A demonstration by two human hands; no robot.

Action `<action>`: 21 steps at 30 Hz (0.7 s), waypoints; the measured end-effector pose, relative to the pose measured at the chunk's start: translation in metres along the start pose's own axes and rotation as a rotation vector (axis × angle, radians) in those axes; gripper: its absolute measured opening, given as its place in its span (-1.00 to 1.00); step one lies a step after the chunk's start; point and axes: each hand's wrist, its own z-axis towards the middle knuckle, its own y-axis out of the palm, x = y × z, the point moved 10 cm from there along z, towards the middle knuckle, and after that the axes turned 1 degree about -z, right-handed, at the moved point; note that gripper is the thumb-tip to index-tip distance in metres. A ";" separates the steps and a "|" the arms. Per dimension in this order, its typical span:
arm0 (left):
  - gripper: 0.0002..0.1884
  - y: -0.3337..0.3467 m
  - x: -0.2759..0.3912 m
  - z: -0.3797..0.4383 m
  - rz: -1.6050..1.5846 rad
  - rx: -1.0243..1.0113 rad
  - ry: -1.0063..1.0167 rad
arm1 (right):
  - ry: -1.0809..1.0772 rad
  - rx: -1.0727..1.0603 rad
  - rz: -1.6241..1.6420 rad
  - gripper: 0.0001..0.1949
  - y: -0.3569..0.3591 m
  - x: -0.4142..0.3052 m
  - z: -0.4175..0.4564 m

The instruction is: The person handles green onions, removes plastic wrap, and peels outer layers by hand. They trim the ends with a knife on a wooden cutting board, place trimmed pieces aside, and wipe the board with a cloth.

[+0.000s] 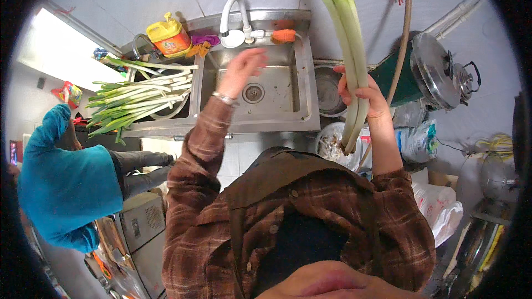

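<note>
My right hand (368, 95) grips thick green onion stalks (352, 50) to the right of the sink; their root ends point down over a bag-lined bin (331, 139), and their green parts reach past the top of the view. Over the stainless steel sink (307, 104) is my left hand (245, 68), slightly blurred, fingers apart and holding nothing. A pile of green onions (145, 95) lies on the left basin, white ends towards the sink and green leaves to the left.
A white faucet (236, 8), a yellow jug (169, 35) and an orange object (284, 35) stand behind the sink. A co-worker in a blue top (70, 195) is at the left. A metal pan (329, 91) and a lidded pot (436, 70) are at the right.
</note>
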 end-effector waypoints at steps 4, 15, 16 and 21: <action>-0.66 0.137 0.063 0.007 -0.140 -0.188 0.088 | -0.032 -0.024 -0.048 -0.25 -0.013 -0.015 -0.030; -0.72 0.266 0.102 -0.020 -0.212 -0.182 0.183 | -0.089 -0.144 0.024 -0.25 -0.047 -0.034 -0.094; -0.71 0.271 0.103 -0.021 -0.244 -0.180 0.182 | -0.109 -0.139 0.020 -0.27 -0.051 -0.037 -0.099; -0.70 0.283 0.108 -0.030 -0.278 -0.086 0.165 | -0.171 0.055 -0.126 -0.40 -0.100 -0.045 -0.118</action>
